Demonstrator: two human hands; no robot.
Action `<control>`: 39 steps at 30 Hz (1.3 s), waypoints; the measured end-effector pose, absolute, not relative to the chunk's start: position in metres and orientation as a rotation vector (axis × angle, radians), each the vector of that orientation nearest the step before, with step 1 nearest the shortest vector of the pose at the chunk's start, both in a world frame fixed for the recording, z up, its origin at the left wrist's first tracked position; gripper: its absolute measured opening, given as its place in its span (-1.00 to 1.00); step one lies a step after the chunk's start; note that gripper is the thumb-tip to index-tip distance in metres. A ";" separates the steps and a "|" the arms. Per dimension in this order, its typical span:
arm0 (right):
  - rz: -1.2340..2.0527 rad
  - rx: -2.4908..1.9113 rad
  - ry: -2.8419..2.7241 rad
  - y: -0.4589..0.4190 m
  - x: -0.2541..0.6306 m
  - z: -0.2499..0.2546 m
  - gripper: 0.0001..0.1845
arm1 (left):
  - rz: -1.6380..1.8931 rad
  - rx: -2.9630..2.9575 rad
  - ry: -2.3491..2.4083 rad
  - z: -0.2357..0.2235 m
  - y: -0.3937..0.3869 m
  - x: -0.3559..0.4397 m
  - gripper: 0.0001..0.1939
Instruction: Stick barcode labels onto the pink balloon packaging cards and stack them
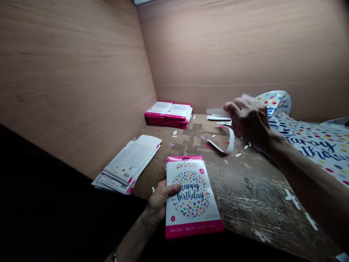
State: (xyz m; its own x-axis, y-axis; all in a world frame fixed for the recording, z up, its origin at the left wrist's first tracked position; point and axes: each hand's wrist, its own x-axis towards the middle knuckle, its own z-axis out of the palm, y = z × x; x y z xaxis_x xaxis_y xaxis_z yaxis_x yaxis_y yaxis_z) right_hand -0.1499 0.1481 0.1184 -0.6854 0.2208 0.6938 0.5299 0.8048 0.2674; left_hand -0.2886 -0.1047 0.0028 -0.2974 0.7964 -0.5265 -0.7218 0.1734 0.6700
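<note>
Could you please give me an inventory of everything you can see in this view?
packaged foil balloon: one, white and pink, front of table
white paper strip: one, white, at right hand's fingertips
foil balloon: one, silver with coloured dots, right side
balloon package stacks: two, pink and white, back of table
card pile: one, white with pink edges, left of table
curled strip: one, white, mid-table
scraps: many, white and pink, scattered
wooden table: one, scarred brown
wooden walls: two, light brown, behind table
left hand: one, holding packaged foil balloon
right hand: one, raised above table
</note>
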 end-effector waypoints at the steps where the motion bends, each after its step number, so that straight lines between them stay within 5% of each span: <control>1: -0.557 -0.492 -2.395 0.127 -0.149 0.113 -0.73 | 1.496 0.082 1.126 0.003 -0.105 -0.289 -0.64; 7: 0.479 -0.377 -2.928 0.038 -0.148 0.046 -0.83 | 1.544 0.066 1.106 0.004 -0.106 -0.286 -0.64; 11: 0.721 -0.512 -2.899 0.032 -0.154 0.029 -0.80 | 1.543 0.091 1.087 0.002 -0.108 -0.286 -0.65; 39: 0.717 -0.659 -2.348 0.054 -0.148 0.012 -0.67 | 1.753 0.101 1.091 0.031 -0.137 -0.290 -0.73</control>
State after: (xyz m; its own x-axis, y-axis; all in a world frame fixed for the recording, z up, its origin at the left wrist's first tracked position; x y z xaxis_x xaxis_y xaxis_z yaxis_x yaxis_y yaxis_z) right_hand -0.1478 0.0540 0.0118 -0.7025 0.5967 0.3880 0.2783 0.7320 -0.6219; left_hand -0.2898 -0.1368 0.0313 -0.4727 0.7836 -0.4031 -0.7076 -0.0649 0.7036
